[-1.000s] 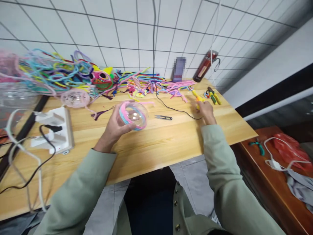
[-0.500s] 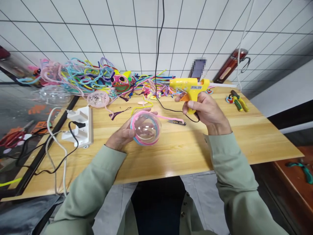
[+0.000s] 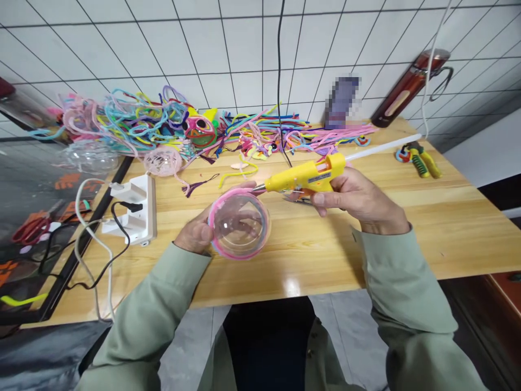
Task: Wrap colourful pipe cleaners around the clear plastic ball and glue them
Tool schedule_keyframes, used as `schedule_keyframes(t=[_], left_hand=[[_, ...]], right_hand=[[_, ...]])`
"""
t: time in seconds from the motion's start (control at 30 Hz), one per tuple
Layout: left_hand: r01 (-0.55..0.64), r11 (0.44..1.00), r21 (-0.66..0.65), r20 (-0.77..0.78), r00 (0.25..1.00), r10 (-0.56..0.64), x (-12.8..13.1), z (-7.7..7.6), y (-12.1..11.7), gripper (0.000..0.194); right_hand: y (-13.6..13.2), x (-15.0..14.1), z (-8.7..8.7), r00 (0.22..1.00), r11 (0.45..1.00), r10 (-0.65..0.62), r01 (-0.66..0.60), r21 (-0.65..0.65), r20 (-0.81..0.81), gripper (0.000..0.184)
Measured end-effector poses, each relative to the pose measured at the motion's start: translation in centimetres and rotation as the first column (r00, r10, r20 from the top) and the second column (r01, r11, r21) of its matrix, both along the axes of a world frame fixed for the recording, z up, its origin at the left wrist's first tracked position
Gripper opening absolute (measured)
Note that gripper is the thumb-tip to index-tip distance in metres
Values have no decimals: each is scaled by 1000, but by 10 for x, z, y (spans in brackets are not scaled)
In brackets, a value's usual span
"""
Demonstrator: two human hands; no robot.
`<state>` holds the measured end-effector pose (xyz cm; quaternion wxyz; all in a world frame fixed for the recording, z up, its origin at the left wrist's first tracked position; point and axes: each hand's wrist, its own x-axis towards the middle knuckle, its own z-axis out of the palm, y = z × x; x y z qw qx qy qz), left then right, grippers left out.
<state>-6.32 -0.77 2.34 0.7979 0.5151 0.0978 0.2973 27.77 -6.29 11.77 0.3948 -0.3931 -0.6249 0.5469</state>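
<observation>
My left hand (image 3: 198, 231) grips a clear plastic ball (image 3: 240, 224) by its left side, thumb in front and fingers behind, seen through the plastic. Fuzzy pink pipe cleaner (image 3: 215, 212) runs round the ball's edge, with some blue beside it. In my right hand (image 3: 358, 198) is a yellow hot glue gun (image 3: 307, 176), fingers wrapped round its handle. Its metal nozzle points left and is at the top of the pink edge; whether it touches I cannot tell. A white glue stick (image 3: 385, 146) sticks out of its back. Small snips (image 3: 299, 199) lie partly hidden below the gun.
Coloured pipe cleaners (image 3: 134, 122) pile along the wall, with a decorated ball (image 3: 200, 131) among them. A white power strip (image 3: 147, 212) with cables stands at left. Pliers (image 3: 423, 160), a dark red flask (image 3: 407, 89) and a blurred phone-like object (image 3: 341, 103) are at right.
My right hand has lowered the glue gun and brought its nozzle left to the ball's edge. The ball has turned, its round opening facing me more. The snips are now partly covered.
</observation>
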Motion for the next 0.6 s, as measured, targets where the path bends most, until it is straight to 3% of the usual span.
schedule_keyframes(t=[0.37, 0.6], left_hand=[[31, 997, -69, -9, 999, -32, 6, 17, -11, 100], [4, 1000, -13, -7, 1000, -4, 1, 5, -6, 90]], right_hand=[[-4, -4, -5, 1000, 999, 27, -27, -28, 1, 42], [-11, -9, 2, 1000, 1000, -7, 7, -16, 22, 32]])
